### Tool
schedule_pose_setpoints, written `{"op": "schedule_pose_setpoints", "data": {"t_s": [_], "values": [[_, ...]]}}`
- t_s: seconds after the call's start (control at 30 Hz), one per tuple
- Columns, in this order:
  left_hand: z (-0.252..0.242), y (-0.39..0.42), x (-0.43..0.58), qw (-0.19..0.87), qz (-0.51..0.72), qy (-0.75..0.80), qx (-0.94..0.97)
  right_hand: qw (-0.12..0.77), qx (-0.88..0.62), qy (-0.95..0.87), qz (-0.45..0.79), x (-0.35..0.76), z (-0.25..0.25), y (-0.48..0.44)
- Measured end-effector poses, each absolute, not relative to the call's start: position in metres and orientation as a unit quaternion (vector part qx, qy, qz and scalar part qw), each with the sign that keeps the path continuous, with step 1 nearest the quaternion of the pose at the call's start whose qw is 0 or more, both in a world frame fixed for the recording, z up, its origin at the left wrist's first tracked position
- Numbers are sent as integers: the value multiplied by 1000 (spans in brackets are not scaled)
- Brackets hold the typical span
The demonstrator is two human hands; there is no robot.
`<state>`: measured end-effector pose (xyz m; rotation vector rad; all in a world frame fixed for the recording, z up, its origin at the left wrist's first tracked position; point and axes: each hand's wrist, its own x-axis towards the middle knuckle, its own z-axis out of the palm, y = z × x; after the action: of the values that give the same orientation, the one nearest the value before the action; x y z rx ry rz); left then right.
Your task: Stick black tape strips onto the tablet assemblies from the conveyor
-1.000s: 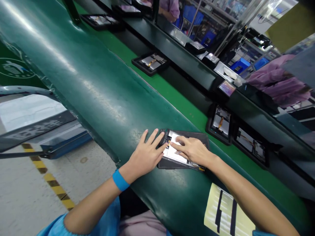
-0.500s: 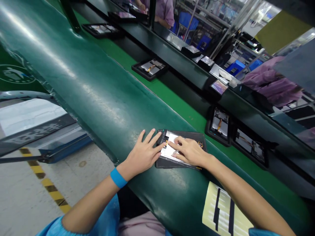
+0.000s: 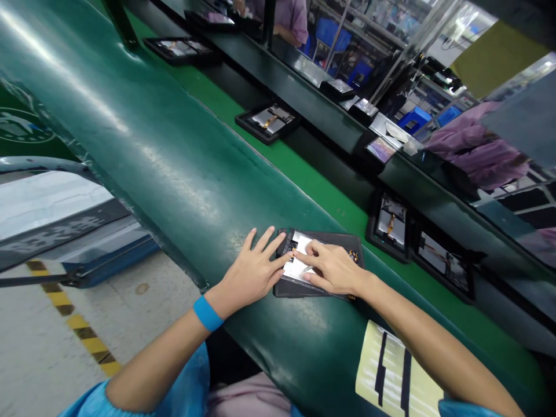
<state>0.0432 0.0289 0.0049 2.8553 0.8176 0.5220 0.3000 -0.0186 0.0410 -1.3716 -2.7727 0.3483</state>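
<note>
Sheet (image 3: 394,372) of yellow backing with dark strips lies nearest, on the green bench (image 3: 195,191), partly under the right forearm. I see a blue wristband (image 3: 208,313) on the left wrist. Straight ahead, the device (image 3: 302,242) lies in a black tray (image 3: 289,289) on the bench. Its long axis runs mostly left to right, slightly skewed to the tray's, the right end dipping toward the wearer. Dark fittings mark the end pointing left; orange bits show at the right.

I have the left hand (image 3: 256,272) palm down, fingers spread, its tips over the left end. The right hand (image 3: 336,269) lies across the device from the right, index finger pointing left, its tip just beside the left hand's. A grey sliver (image 3: 308,268) shows under it; I cannot tell whether the fingers pinch it.

Beyond the bench, four more trays (image 3: 377,246) line a green strip (image 3: 299,174). Farther off, I make out a lit screen (image 3: 381,149) and a co-worker's pink sleeve (image 3: 299,22).
</note>
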Motion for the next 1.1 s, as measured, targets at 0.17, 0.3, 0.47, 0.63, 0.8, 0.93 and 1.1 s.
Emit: {"op": "schedule_pose_setpoints", "data": {"t_s": [0.17, 0.3, 0.47, 0.63, 0.8, 0.93, 1.1], "values": [[8, 28, 44, 61, 165, 272, 946, 65, -516, -844, 129, 296, 44, -12], [9, 28, 45, 51, 152, 269, 950, 84, -573, -803, 141, 285, 47, -2], [8, 27, 46, 52, 158, 271, 948, 70, -572, -803, 151, 274, 46, 8], [8, 27, 47, 47, 163, 270, 948, 9, -571, -812, 118, 273, 47, 9], [10, 28, 48, 49, 163, 270, 948, -26, -512, -858, 29, 275, 46, 6], [7, 28, 40, 101, 188, 284, 935, 7, -495, -869, -22, 287, 33, -7], [6, 26, 23, 246, 266, 320, 875, 11, -491, -871, -25, 305, 23, -25]]}}
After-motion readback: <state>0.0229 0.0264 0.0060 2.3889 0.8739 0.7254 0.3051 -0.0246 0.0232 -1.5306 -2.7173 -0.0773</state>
